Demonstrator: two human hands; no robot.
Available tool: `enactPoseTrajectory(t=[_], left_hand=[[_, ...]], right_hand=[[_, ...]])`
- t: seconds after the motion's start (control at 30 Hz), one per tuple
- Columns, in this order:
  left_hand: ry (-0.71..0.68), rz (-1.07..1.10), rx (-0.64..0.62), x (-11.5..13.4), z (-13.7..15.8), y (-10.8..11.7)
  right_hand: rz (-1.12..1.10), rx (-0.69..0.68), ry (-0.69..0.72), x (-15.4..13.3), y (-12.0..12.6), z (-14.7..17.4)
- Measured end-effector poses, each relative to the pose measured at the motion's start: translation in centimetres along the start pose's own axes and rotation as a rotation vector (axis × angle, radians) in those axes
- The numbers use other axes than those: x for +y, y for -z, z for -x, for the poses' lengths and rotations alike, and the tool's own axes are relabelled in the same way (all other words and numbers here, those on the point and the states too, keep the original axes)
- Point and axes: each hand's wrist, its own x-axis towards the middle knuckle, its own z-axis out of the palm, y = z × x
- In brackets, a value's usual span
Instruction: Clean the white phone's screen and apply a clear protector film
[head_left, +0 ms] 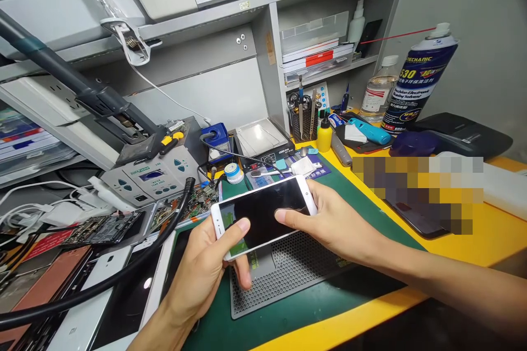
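Note:
A white-framed smartphone is held sideways between both hands, its dark screen facing me. My left hand grips its left end, thumb lying on the glass and fingers behind. At the right end my right hand has hold of the phone, with its thumb on the screen too. Most of the right fingers are hidden behind the phone. Below the phone, a grey honeycomb-patterned pad lies on the green work mat.
Several phones and a white back cover lie at the left, crossed by a black hose. A soldering station and a heating plate stand behind. At the right are a spray can, a yellow bottle and a pixelated patch.

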Motion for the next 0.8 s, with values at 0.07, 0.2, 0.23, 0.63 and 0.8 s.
enactPoseTrajectory(t=[0.07,0.2,0.23,0.63,0.8], left_hand=[[0.003,0.009,0.005,0.01,-0.01,-0.13],[0.018,0.019,0.002,0.00,-0.08,-0.22],[0.022,0.020,0.001,-0.01,-0.12,-0.19],[0.034,0.029,-0.007,0.03,-0.15,-0.01],[0.032,0.031,-0.017,0.06,-0.17,0.05]], right_hand=[[-0.011,-0.015,-0.001,0.01,0.03,-0.09],[-0.026,-0.038,-0.004,0.18,0.13,-0.20],[-0.029,-0.041,-0.003,0.19,0.15,-0.20],[-0.059,-0.045,-0.045,-0.04,0.15,-0.08],[-0.051,-0.055,-0.079,-0.06,0.21,-0.03]])
